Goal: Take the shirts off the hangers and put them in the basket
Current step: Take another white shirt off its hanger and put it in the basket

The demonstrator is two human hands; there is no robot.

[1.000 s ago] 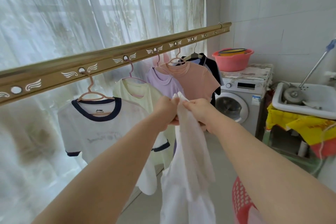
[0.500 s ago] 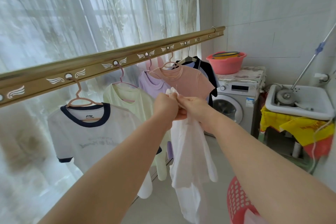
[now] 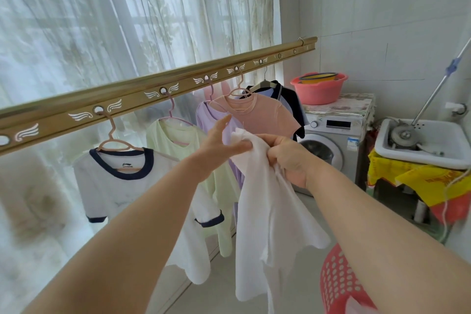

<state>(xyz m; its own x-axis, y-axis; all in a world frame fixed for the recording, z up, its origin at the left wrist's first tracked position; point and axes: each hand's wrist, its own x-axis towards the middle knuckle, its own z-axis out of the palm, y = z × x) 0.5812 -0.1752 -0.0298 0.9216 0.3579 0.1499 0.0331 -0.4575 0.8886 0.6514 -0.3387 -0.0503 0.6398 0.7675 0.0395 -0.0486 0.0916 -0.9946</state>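
Note:
A loose white shirt (image 3: 270, 224) hangs in front of me, off any hanger. My right hand (image 3: 289, 158) grips its bunched top. My left hand (image 3: 220, 145) is spread, its thumb touching the cloth and its fingers straight. On the gold rail (image 3: 158, 94) hang a white shirt with navy trim (image 3: 112, 186), a pale green shirt (image 3: 178, 140), a lilac shirt (image 3: 211, 120), a pink shirt (image 3: 262, 115) and a dark one (image 3: 288, 94), each on a hanger. The red perforated basket (image 3: 336, 280) shows at the lower right, partly behind my right arm.
Sheer curtains (image 3: 102, 33) cover the window on the left. A washing machine (image 3: 334, 145) stands at the back with a pink basin (image 3: 318, 89) on top. A white sink (image 3: 423, 145) over yellow and red cloth is at the right, with a mop pole (image 3: 443, 81).
My left hand has let go of the shirt's top and spread its fingers. My right hand now grips the bunched cloth alone. The view has shifted slightly upward.

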